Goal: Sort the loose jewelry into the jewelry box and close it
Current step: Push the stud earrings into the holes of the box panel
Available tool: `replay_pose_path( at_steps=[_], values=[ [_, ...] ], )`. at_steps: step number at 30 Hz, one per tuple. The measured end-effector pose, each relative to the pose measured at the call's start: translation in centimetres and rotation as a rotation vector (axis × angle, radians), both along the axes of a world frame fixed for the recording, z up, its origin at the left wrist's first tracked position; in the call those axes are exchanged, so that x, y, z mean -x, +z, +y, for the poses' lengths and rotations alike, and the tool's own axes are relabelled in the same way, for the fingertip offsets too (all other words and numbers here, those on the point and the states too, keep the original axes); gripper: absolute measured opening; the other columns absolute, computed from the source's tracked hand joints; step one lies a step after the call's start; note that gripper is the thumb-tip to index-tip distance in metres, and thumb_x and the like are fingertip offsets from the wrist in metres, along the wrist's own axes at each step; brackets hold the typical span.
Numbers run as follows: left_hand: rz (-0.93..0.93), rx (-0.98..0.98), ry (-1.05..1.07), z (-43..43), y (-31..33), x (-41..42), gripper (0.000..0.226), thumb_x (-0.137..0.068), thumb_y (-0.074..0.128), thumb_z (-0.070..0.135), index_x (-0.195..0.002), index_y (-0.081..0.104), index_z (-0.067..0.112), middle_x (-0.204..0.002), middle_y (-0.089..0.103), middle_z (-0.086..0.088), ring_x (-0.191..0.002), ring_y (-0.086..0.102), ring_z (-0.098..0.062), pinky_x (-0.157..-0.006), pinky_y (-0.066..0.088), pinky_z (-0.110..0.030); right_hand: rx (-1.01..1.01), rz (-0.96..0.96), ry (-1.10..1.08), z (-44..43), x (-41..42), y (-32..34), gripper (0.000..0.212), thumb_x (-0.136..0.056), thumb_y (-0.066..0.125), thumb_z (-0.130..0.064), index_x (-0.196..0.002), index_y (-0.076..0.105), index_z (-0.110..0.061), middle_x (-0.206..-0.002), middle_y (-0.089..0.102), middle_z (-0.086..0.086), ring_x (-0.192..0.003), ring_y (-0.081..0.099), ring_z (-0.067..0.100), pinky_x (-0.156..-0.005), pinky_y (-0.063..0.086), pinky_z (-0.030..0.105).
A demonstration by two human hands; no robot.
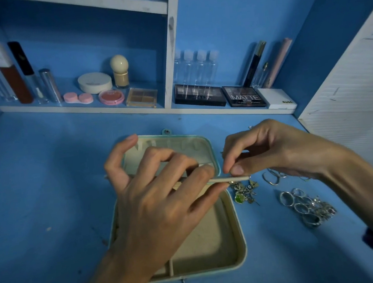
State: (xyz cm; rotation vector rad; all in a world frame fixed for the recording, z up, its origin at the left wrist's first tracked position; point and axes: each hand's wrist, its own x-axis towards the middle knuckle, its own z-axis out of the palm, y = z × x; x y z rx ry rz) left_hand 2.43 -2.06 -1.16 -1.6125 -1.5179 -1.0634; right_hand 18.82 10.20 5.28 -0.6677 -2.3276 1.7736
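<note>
The left hand (162,204) hovers over the open jewelry box (234,236), its fingers spread and curved, with the index fingertip and thumb closed on one end of a thin pale strap (229,179). The right hand (272,152) meets it from the other side, thumb and forefinger pinched together on the far end of the same strap, so the strap runs level between the two hands just above the box's right edge. Beneath the left palm lies the cream-lined tray of the box, with a divider near its front corner; beyond the left fingers the lid (202,144) lies flat, teal-rimmed (a small snap tab shows at its far edge). Just under the right thumb, on the blue desk (37,205), sits a small tangle of earrings (245,193) with a green stone among them. Under the right wrist lie a few thin silver hoops (272,178), and nearer the person than that wrist, a cluster of silver rings (307,206), all outside the box. Beyond both hands, a shelf (83,105) carries cosmetics, including an eyeshadow palette (244,97) marked MATTE.
</note>
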Motion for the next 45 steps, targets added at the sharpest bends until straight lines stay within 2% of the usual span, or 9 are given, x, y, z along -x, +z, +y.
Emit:
replay_pose_path(
  at_steps=[6, 12, 18, 24, 27, 31, 34, 38, 45],
  values=[
    [0.005, 0.006, 0.0, -0.1, 0.0, -0.1, 0.029, -0.085, 0.07, 0.047, -0.071, 0.07, 0.021, -0.073, 0.064, 0.009, -0.083, 0.052, -0.015, -0.105, 0.019, -0.041, -0.108, -0.22, 0.132, 0.5, 0.9, 2.0, 0.011, -0.073, 0.07, -0.012, -0.084, 0.074, -0.012, -0.074, 0.068, -0.005, -0.071, 0.061, 0.002, -0.069, 0.043, 0.01],
    [0.003, 0.013, -0.002, 0.0, 0.1, 0.1, 0.027, -0.084, 0.071, 0.047, -0.073, 0.07, 0.023, -0.073, 0.064, 0.011, -0.084, 0.052, -0.014, -0.106, 0.018, -0.04, -0.143, -0.231, 0.152, 1.1, 1.0, 2.5, 0.011, -0.077, 0.07, -0.01, -0.087, 0.074, -0.01, -0.073, 0.068, 0.008, -0.071, 0.061, 0.011, -0.069, 0.047, 0.017],
    [0.002, 0.005, -0.005, 0.0, 0.1, 0.1, 0.025, -0.084, 0.071, 0.046, -0.073, 0.069, 0.024, -0.073, 0.063, 0.011, -0.083, 0.052, -0.014, -0.106, 0.019, -0.04, -0.124, -0.223, 0.177, 1.1, 1.3, 2.4, 0.008, -0.075, 0.07, -0.001, -0.079, 0.071, -0.009, -0.072, 0.066, 0.014, -0.067, 0.06, 0.011, -0.067, 0.05, 0.019],
    [0.005, 0.004, 0.003, 0.0, 0.1, 0.1, 0.027, -0.085, 0.07, 0.047, -0.072, 0.07, 0.023, -0.072, 0.063, 0.01, -0.083, 0.052, -0.015, -0.105, 0.02, -0.043, -0.188, -0.312, 0.225, 0.8, 1.7, 2.9, 0.021, -0.082, 0.06, 0.014, -0.076, 0.067, -0.005, -0.063, 0.062, -0.006, -0.06, 0.054, 0.005, -0.064, 0.044, 0.014],
    [0.015, 0.008, 0.005, -0.1, 0.0, 0.0, 0.028, -0.085, 0.069, 0.047, -0.073, 0.07, 0.023, -0.072, 0.063, 0.01, -0.084, 0.052, -0.015, -0.105, 0.02, -0.043, -0.258, -0.376, 0.271, 0.6, 2.1, 3.2, 0.024, -0.082, 0.061, 0.01, -0.073, 0.067, -0.011, -0.065, 0.06, -0.006, -0.061, 0.052, 0.004, -0.065, 0.043, 0.014],
    [0.021, 0.007, 0.005, -0.1, -0.1, 0.0, 0.027, -0.086, 0.068, 0.047, -0.074, 0.069, 0.023, -0.072, 0.063, 0.01, -0.084, 0.052, -0.015, -0.104, 0.021, -0.044, -0.308, -0.426, 0.328, 0.6, 2.5, 4.0, 0.011, -0.083, 0.064, -0.001, -0.081, 0.068, -0.012, -0.073, 0.066, 0.002, -0.067, 0.057, 0.004, -0.069, 0.045, 0.017],
    [0.019, 0.002, 0.001, -0.1, -0.1, 0.0, 0.025, -0.085, 0.069, 0.047, -0.076, 0.067, 0.023, -0.073, 0.063, 0.01, -0.085, 0.052, -0.015, -0.106, 0.02, -0.043, -0.328, -0.434, 0.339, 0.8, 2.7, 4.4, 0.013, -0.084, 0.064, 0.002, -0.084, 0.066, -0.011, -0.072, 0.067, 0.001, -0.068, 0.059, 0.006, -0.069, 0.045, 0.017],
    [0.02, -0.003, -0.002, 0.0, -0.2, 0.1, 0.025, -0.085, 0.069, 0.048, -0.08, 0.063, 0.024, -0.074, 0.063, 0.009, -0.085, 0.052, -0.015, -0.106, 0.02, -0.044, -0.346, -0.454, 0.368, 1.0, 3.0, 4.2, 0.011, -0.08, 0.063, -0.006, -0.081, 0.066, -0.016, -0.072, 0.066, -0.002, -0.069, 0.059, 0.006, -0.071, 0.047, 0.019],
    [0.036, -0.002, 0.001, 0.0, -0.3, 0.1, 0.025, -0.086, 0.069, 0.047, -0.078, 0.066, 0.023, -0.073, 0.063, 0.009, -0.087, 0.051, -0.016, -0.105, 0.021, -0.046, -0.351, -0.449, 0.354, 0.5, 2.9, 3.6, 0.006, -0.072, 0.063, -0.02, -0.075, 0.066, -0.025, -0.07, 0.061, -0.009, -0.068, 0.054, 0.011, -0.077, 0.047, 0.043]
  ],
)
